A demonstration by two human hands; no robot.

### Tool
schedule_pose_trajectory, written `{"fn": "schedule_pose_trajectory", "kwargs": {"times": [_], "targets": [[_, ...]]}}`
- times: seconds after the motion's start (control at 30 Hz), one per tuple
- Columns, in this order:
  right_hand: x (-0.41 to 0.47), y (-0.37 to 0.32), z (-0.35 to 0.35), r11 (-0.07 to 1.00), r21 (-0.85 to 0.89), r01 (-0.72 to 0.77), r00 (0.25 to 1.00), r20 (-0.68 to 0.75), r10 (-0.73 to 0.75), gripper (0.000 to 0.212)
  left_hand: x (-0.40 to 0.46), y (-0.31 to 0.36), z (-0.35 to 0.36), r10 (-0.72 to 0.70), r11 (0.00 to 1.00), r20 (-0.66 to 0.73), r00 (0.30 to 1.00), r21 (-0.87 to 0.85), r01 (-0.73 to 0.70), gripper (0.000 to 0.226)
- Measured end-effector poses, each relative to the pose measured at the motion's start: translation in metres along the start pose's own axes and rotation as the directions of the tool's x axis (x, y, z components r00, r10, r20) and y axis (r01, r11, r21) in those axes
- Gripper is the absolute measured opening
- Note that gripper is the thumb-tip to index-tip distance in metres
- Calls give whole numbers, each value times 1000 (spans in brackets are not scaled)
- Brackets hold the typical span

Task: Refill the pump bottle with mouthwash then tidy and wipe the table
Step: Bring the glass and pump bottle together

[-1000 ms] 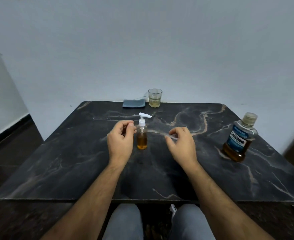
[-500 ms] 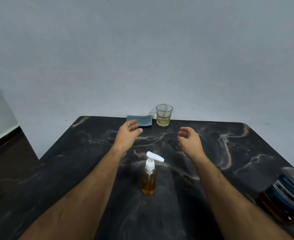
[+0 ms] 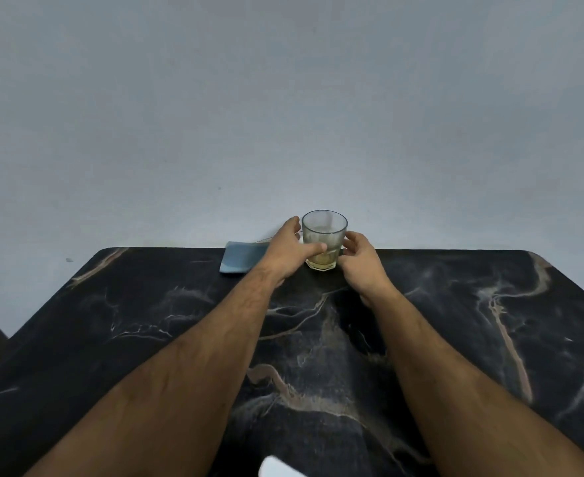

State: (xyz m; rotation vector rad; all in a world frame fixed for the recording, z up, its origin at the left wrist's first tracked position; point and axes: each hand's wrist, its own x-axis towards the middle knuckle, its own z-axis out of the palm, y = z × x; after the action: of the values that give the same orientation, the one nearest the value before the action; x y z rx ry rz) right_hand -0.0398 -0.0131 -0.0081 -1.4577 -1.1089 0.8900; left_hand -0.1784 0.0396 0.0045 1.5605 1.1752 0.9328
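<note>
Glass (image 3: 324, 239) of yellowish liquid stands upright between our hands, left hand (image 3: 288, 248) wrapping it, right hand (image 3: 361, 260) fingers curled just beside it.

At the far edge of the black marble table (image 3: 456, 339), the left hand (image 3: 283, 251) grips a clear glass (image 3: 324, 237) holding a little yellowish liquid, the right hand (image 3: 361, 261) curls against its other side, and a folded blue cloth (image 3: 240, 258) lies just left.
</note>
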Motion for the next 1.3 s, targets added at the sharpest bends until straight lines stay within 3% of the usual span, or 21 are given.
{"fn": "schedule_pose_trajectory", "kwargs": {"times": [0.1,0.27,0.47,0.7,0.8,0.93,1.17,1.3], "targets": [[1,3,3,999,30,38,999,23,-39,49,0,-1,7,36,999,-14,999,19,-35,60],[-31,-5,1,991,122,54,996,70,-63,51,-29,0,0,105,993,-65,992,52,-102,78],[-105,-22,9,978,183,103,973,186,-137,52,-89,-1,-25,62,998,-39,997,25,-61,94],[-175,-46,7,985,153,76,946,302,-120,58,-160,13,-49,58,998,-54,997,-12,-58,96],[-199,-49,5,996,75,46,967,246,-63,68,-188,12,-51,66,998,-114,991,-8,-68,93],[-240,-47,-7,997,-37,66,982,181,-58,62,-222,6,-58,64,997,-234,970,-16,-70,90],[-303,-27,-4,994,41,97,919,380,-105,76,-268,-1,-78,24,997,-331,943,-62,-47,98],[-313,-25,8,990,25,136,927,351,-136,70,-287,-7,-86,17,997,-342,940,-61,-40,99]]}}
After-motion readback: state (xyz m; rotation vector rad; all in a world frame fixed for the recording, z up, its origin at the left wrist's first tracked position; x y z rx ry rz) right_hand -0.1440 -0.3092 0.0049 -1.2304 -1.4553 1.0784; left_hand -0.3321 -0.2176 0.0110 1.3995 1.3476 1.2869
